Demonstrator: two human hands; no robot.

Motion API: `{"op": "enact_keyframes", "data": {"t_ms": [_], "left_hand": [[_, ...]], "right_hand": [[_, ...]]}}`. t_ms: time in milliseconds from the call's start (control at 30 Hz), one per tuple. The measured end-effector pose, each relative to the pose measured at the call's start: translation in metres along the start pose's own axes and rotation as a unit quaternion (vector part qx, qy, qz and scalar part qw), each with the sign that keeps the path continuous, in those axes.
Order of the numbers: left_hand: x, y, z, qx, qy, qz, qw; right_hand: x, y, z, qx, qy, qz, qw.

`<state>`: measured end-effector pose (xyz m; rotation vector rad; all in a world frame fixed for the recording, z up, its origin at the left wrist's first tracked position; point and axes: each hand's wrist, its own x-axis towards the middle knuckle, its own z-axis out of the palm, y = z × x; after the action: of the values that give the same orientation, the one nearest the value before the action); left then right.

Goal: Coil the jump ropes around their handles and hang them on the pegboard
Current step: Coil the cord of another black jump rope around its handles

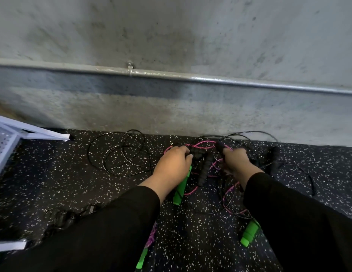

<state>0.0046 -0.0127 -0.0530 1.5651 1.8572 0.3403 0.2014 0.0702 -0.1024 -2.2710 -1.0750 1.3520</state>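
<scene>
Sleeves in black reach forward from six o'clock, and between them on the speckled floor [53, 173] lie two green handles, one near the right sleeve [249, 233] and one half under the left hand [180, 188], with pink rope [229, 190] trailing between them. Left hand [174, 166] curls over a black handle [196, 154] and right hand [237, 162] is clamped on another black handle [220, 147], probably to pull one rope free of the tangle before coiling. Farther, at ten o'clock from the left hand, thin black rope [120, 154] lies in loose loops near the concrete wall [171, 36], and the white pegboard [3, 142] is at nine o'clock, well apart.
</scene>
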Motion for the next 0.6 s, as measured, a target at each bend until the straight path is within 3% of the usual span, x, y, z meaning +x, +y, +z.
{"op": "enact_keyframes", "data": {"t_ms": [100, 233, 300, 400, 500, 600], "left_hand": [[-0.023, 0.018, -0.024, 0.015, 0.019, 0.021, 0.999], [-0.064, 0.043, -0.067, 0.031, 0.042, 0.034, 0.998], [-0.088, 0.059, -0.088, 0.037, 0.067, 0.046, 0.996], [-0.123, 0.085, -0.115, 0.015, 0.096, 0.065, 0.993], [-0.154, 0.114, -0.136, -0.014, 0.117, 0.083, 0.99], [-0.18, 0.147, -0.152, -0.104, 0.119, 0.094, 0.983]], "right_hand": [[-0.032, -0.021, -0.033, 0.153, -0.071, 0.053, 0.984], [-0.092, -0.046, -0.093, 0.155, -0.121, 0.045, 0.979], [-0.133, -0.058, -0.12, 0.073, -0.124, -0.022, 0.989], [-0.192, -0.074, -0.152, -0.028, -0.007, -0.188, 0.982], [-0.261, -0.086, -0.174, -0.042, -0.078, -0.239, 0.967], [-0.326, -0.09, -0.19, -0.051, -0.092, -0.327, 0.939]]}}
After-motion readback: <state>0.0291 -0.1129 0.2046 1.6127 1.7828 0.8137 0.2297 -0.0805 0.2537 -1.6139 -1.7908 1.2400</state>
